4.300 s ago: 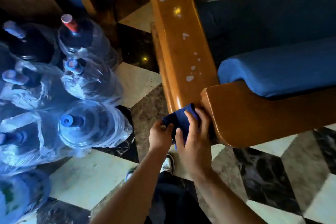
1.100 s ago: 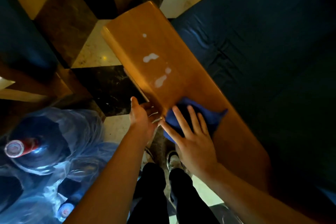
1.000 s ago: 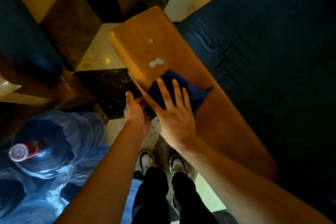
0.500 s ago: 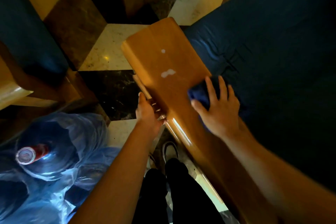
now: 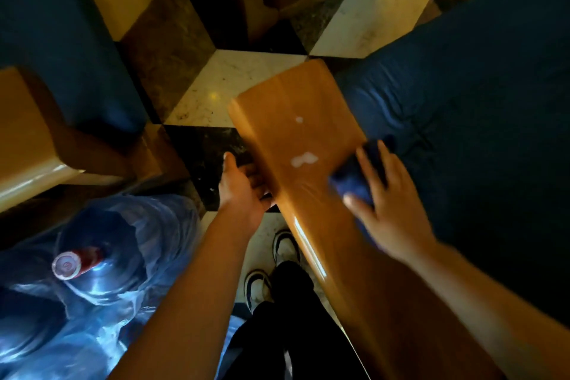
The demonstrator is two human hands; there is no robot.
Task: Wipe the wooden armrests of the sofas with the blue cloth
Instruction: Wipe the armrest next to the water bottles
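A wide wooden armrest (image 5: 296,102) of a sofa runs from the lower right up to the middle of the view, with two white smears on its top. My right hand (image 5: 385,203) presses the blue cloth (image 5: 351,177) flat against the armrest's right edge, beside the dark blue seat cushion (image 5: 462,108). The cloth is mostly covered by my fingers and blurred by motion. My left hand (image 5: 243,185) rests against the armrest's left side, fingers curled at its underside, holding nothing that I can see.
Large water bottles wrapped in clear plastic (image 5: 92,256) crowd the lower left, one with a red cap. Another sofa's wooden armrest (image 5: 27,148) and blue cushion (image 5: 61,40) stand at the left. Checkered marble floor (image 5: 234,83) lies between; my shoes (image 5: 287,247) stand beside the armrest.
My right hand slid the cloth from the armrest's left-middle across to its right edge. The left hand stayed at the left side. The view shifted down a little.
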